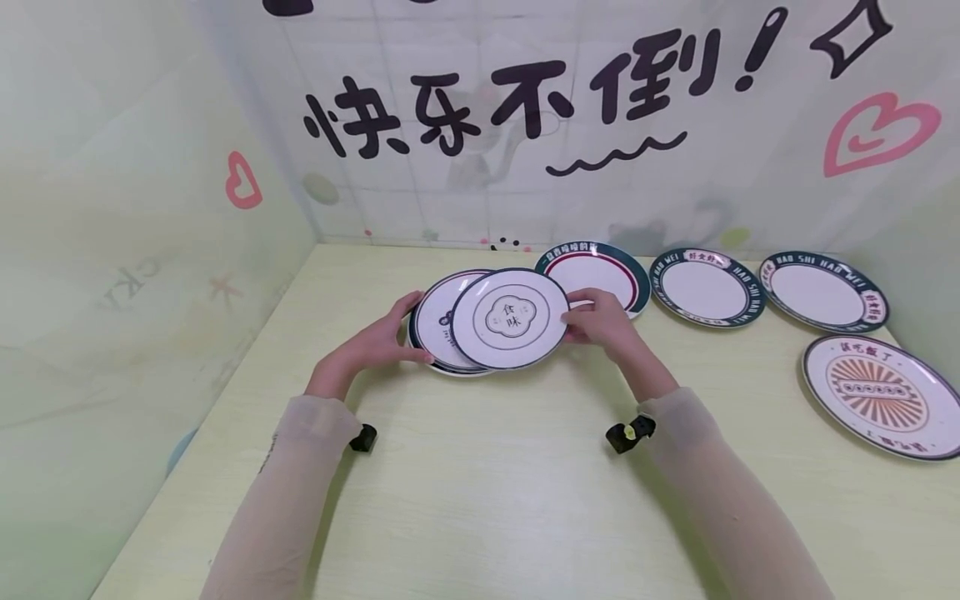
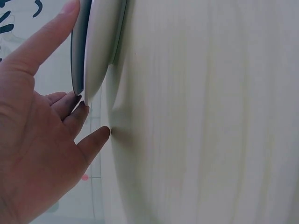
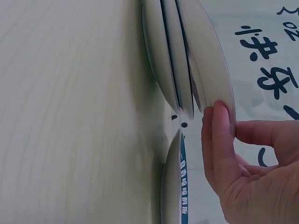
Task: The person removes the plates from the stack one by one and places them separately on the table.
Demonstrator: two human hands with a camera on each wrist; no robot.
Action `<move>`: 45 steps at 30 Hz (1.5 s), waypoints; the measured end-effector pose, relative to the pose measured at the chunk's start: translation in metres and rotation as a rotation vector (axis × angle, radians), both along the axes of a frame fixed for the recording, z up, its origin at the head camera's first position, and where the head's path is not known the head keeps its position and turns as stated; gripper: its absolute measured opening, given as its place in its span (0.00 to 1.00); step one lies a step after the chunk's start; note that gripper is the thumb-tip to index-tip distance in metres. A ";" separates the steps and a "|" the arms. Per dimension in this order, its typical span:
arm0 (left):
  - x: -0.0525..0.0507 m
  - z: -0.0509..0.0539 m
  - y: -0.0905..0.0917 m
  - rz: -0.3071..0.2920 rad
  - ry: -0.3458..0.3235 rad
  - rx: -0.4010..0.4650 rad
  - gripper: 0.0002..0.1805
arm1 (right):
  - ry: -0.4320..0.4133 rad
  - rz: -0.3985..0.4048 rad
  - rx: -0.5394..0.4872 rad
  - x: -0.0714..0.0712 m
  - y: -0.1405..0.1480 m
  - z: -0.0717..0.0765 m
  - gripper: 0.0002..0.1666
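In the head view my right hand (image 1: pixel 600 321) pinches the right rim of a white plate (image 1: pixel 551 310) with a thin dark border and a flower-shaped emblem. That plate overlaps a stack of plates (image 1: pixel 435 315), shifted to its right. The right wrist view shows the pinched plate (image 3: pixel 210 60) tilted, its right part lifted off the plates (image 3: pixel 156 51) under it. My left hand (image 1: pixel 378 337) holds the stack's left rim between thumb and fingers. In the left wrist view the left hand's thumb and fingertips meet the edges of the plates (image 2: pixel 98 46).
Along the back wall stand a green-and-red-rimmed plate (image 1: pixel 592 271) and two green-rimmed plates, one (image 1: pixel 705 287) beside the other (image 1: pixel 821 292). A plate with an orange sunburst (image 1: pixel 885 396) lies at the right. Printed cloth walls (image 1: pixel 480 200) enclose the pale wooden table (image 1: pixel 480 500).
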State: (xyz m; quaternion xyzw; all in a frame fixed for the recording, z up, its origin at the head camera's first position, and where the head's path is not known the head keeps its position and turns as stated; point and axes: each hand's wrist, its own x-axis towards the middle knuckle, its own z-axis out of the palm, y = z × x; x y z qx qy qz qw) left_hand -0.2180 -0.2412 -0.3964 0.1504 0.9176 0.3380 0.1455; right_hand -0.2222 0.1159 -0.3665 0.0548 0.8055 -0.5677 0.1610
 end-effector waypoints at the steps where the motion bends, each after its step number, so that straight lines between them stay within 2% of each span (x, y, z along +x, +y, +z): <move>1: 0.000 0.000 0.000 0.002 -0.003 -0.002 0.65 | 0.000 0.004 -0.001 0.000 0.002 0.001 0.29; 19: 0.001 0.002 0.001 0.021 -0.029 0.000 0.65 | 0.044 -0.001 -0.034 0.013 0.053 0.005 0.31; 38: 0.002 0.002 0.000 0.029 -0.033 0.004 0.65 | 0.020 -0.032 0.072 0.030 0.106 0.006 0.35; 45: 0.001 0.001 0.000 0.021 -0.028 0.002 0.65 | 0.036 -0.028 0.019 0.035 0.130 0.000 0.37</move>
